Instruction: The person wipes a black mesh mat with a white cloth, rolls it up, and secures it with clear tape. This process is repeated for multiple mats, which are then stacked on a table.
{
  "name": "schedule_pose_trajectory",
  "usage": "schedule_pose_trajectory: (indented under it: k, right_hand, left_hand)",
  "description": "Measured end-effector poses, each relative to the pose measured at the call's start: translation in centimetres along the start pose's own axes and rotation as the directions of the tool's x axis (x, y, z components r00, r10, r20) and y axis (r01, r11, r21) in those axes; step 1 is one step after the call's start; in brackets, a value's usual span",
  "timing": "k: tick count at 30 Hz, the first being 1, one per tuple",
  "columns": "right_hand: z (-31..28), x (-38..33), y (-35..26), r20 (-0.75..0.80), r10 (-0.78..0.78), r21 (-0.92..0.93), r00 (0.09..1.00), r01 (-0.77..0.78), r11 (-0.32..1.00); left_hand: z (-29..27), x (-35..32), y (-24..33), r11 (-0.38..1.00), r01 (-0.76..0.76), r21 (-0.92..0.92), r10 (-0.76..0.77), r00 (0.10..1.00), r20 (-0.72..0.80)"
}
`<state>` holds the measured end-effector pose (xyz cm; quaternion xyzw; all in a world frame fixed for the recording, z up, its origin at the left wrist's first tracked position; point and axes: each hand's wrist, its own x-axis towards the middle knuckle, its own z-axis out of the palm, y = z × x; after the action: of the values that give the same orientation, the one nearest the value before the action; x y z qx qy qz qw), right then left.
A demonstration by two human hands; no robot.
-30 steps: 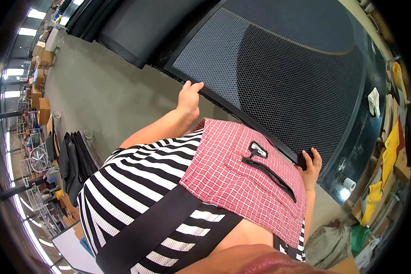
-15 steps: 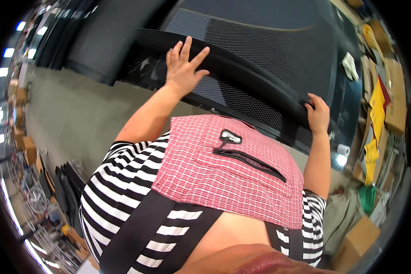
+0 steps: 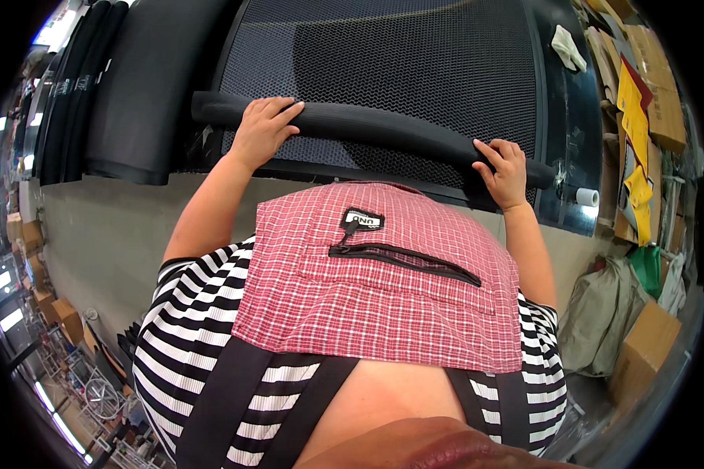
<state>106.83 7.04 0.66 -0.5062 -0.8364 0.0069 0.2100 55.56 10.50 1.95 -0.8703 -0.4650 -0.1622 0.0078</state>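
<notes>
A long black roll of matting (image 3: pixel 383 129) lies across the near part of a dark mat with a honeycomb texture (image 3: pixel 414 55), bowing slightly along its length. Toward its left end my left hand (image 3: pixel 264 134) is closed over the roll, fingers on top and thumb on the near side. My right hand (image 3: pixel 505 173) grips it near the right end, with the thumb and fingers curled around. Whether the roll is joined to the textured mat cannot be made out.
Large dark sheets (image 3: pixel 145 94) are stacked at the left. On the table's right side lie a white glove (image 3: pixel 569 48) and a white roll of tape (image 3: pixel 587 197). Cardboard boxes (image 3: pixel 655 94) and yellow material (image 3: pixel 633 156) stand beyond the right edge.
My left hand, spread over the roll before, has closed on it. The roll has straightened and lies more level across the view. The view itself has shifted.
</notes>
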Motion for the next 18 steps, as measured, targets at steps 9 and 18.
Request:
schedule_pose_trajectory:
  k: [9,18]
  right_hand:
    - [1.9,-3.6,-2.7,-0.089,0.058,0.012,0.994,-0.057,0.998]
    - [1.2,0.2,-0.9,0.274,0.259,0.233,0.926,-0.325,0.917]
  left_hand:
    - [2.1,-3.5,2.6,0.996,0.086,-0.016,-0.087,0.986,-0.142]
    - [1.5,-0.8,0.7,0.977,0.145,-0.159,-0.131,0.987,0.096]
